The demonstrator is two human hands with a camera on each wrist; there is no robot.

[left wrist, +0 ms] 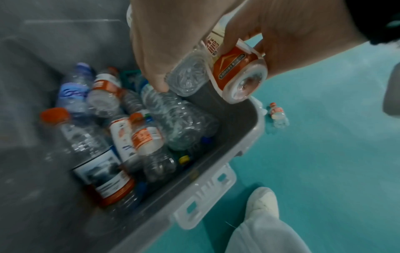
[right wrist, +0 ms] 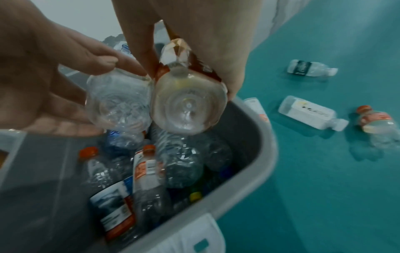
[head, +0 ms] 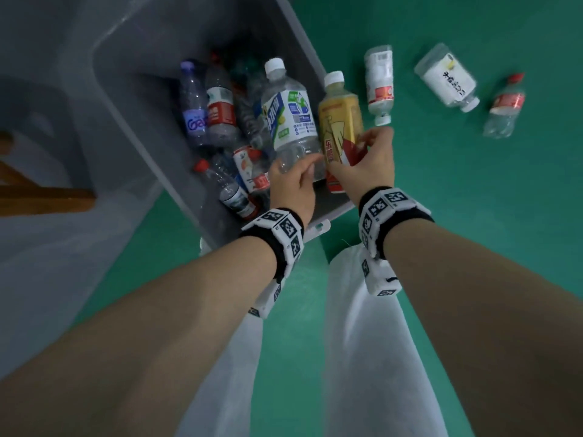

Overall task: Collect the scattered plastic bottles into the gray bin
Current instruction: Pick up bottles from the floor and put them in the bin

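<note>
Blurred throughout; most labels unreadable. Behind the two held bottles, part of the gray bin [head: 151,99] hidden, its far end cut off at the top of the head view. Deep in the pile, only a yellow cap [left wrist: 184,158] and a blue cap [left wrist: 206,140] peeking out from under crushed clear bottles.

Above the bin's right rim, near its near corner: left hand [head: 291,184] with fingers curled round the base of a clear water bottle [head: 290,115], white cap up, blue-and-green label too smeared to read. Just beside it, touching: right hand [head: 367,159] with thumb and fingers clamped on the lower body of a yellow tea bottle [head: 339,121], white cap, red-and-yellow label with Chinese characters, not legible.

Inside the bin, a purple-capped bottle [head: 194,102] with lettering like "Gas", plus red-labelled and red-capped ones lying flat.

On the green floor [head: 473,216] right of the bin, well apart from each other: a white-labelled bottle [head: 380,85], a squarish bottle [head: 448,78] with black handwriting, a red-labelled bottle [head: 504,105]. Open floor beyond them. White trouser legs [head: 372,357] below.
</note>
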